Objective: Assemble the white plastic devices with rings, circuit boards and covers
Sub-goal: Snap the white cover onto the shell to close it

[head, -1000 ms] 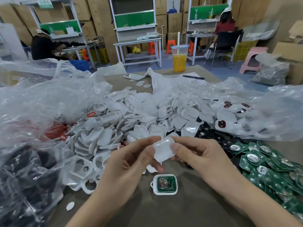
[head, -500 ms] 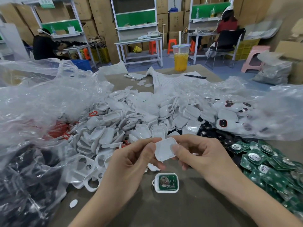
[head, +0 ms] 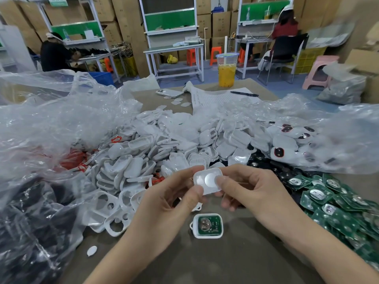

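A white plastic cover [head: 207,179] with a round recess faces me, held above the table between both hands. My left hand [head: 170,203] pinches its lower left corner. My right hand [head: 252,191] pinches its right side, thumb on the face. Below them on the brown table [head: 235,261] lies a white device shell [head: 207,226] with a green circuit board and a coin-cell holder inside. A heap of white covers and shells [head: 164,148] lies behind the hands. Green circuit boards [head: 336,203] are piled at the right.
Crumpled clear plastic bags [head: 51,124] rise at the left and right. A bag of finished white devices [head: 287,140] sits at the right. Red rings [head: 75,158] show at the left. A cup of orange drink [head: 226,70], phone [head: 169,92], pen and paper lie at the far edge.
The cover has been turned in my fingers: its inner side with the round recess now faces me. Both hands stay over the shell on the table.
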`<control>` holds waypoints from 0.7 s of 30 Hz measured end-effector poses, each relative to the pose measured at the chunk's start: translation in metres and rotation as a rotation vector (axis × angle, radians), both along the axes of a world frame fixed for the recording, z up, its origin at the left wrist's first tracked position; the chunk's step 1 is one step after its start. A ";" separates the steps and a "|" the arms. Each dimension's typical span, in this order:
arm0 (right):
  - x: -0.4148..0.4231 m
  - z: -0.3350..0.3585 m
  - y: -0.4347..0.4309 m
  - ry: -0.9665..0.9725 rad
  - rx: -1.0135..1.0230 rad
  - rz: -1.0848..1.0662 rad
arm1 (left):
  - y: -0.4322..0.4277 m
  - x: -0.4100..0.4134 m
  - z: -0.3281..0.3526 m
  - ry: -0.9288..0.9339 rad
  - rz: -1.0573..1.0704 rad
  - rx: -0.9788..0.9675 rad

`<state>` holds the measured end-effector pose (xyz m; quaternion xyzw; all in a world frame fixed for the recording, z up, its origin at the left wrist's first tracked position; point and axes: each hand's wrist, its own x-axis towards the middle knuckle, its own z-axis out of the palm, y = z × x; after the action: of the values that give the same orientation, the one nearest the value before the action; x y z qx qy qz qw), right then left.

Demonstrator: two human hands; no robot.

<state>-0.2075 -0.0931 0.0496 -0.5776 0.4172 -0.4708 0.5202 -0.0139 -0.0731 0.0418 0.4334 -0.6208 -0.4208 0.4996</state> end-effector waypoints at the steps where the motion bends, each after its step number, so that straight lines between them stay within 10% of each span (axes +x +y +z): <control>1: 0.000 0.001 0.000 -0.006 0.014 0.014 | 0.000 0.000 0.001 0.046 0.008 0.018; 21: 0.002 0.003 0.002 -0.184 0.086 0.136 | 0.001 0.001 0.003 0.165 -0.022 0.052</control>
<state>-0.2052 -0.0909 0.0529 -0.5360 0.3474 -0.4671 0.6114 -0.0125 -0.0717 0.0443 0.4031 -0.5711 -0.4767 0.5330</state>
